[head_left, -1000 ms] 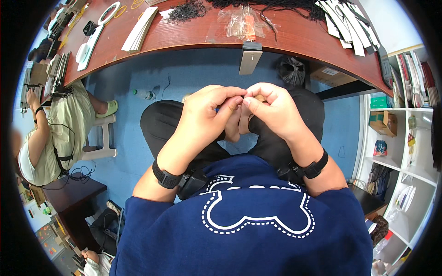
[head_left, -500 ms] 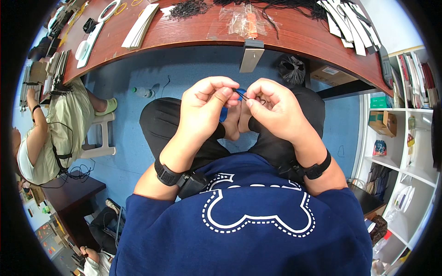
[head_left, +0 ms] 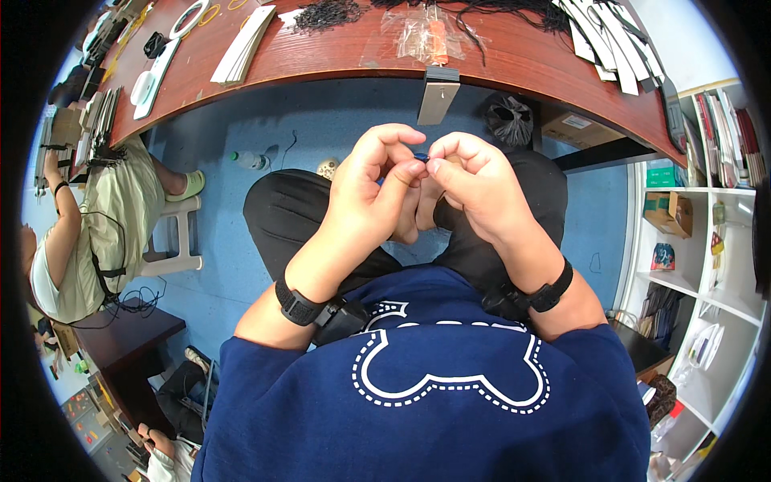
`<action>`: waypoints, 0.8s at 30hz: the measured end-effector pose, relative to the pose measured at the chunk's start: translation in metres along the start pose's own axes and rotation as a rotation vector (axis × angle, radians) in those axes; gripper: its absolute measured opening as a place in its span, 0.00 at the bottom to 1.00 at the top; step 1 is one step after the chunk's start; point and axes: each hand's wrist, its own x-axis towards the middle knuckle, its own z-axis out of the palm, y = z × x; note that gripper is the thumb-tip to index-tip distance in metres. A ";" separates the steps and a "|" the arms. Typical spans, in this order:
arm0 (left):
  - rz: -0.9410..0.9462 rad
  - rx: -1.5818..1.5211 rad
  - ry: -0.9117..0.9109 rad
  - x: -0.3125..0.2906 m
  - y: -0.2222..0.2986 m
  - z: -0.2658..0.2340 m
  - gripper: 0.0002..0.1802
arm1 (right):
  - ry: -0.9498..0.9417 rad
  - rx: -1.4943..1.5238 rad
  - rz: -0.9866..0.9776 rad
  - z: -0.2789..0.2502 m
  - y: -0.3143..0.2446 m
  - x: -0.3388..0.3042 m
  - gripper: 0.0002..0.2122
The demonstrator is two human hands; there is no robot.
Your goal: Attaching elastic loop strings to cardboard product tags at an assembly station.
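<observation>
Above my lap, my left hand (head_left: 381, 169) and my right hand (head_left: 474, 173) meet at the fingertips. A short piece of thin black cord (head_left: 421, 157) sits between them, mostly covered by the fingers. My right thumb and index finger pinch it. The left thumb presses close against its other end, with the left index finger raised above in a curve. Whether the cord is looped or knotted is too small to make out.
Ahead stands a reddish-brown table (head_left: 321, 60) with a black cord pile (head_left: 329, 14), white strips (head_left: 245, 44), and an orange-handled tool (head_left: 438, 40) near a clamped block (head_left: 439, 96). A person (head_left: 112, 217) sits at the left. White shelves (head_left: 683, 281) stand at the right.
My left hand has shifted slightly up and right, bringing its fingertips closer to the right hand's. Less of the cord shows between them, and the left index finger has lifted off the thumb.
</observation>
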 end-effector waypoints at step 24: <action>-0.448 -0.084 -0.238 0.023 -0.065 -0.004 0.05 | 0.087 -0.002 -0.229 -0.024 -0.005 0.025 0.07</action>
